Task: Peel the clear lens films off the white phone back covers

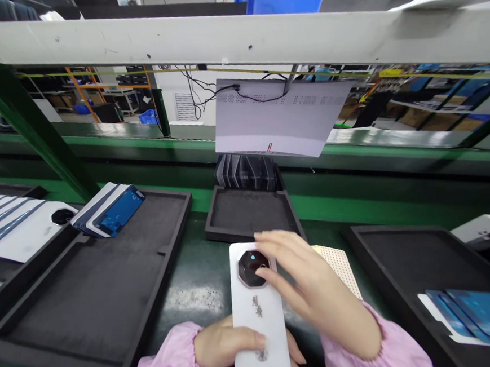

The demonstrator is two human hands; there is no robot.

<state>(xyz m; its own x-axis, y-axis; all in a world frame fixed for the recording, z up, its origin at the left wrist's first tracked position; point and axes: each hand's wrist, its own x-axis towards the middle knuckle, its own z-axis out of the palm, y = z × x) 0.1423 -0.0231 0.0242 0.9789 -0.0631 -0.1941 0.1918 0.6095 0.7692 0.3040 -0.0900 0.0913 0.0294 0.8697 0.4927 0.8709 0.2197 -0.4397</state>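
A white phone back cover stands upright in front of me, with a dark octagonal camera ring near its top and grey marks down its middle. My left hand grips it low, thumb across the face and fingers behind showing past the right edge. My right hand is at the upper right, thumb tip over the camera ring and fingers extended by the top edge. A gap separates that thumb from the index finger, and I see nothing held between them.
Left is a black tray with leaning covers bearing blue film; more white covers lie beyond. A small black tray sits ahead below a grey panel. The right tray holds blue-filmed pieces. A dotted pad lies behind my right hand.
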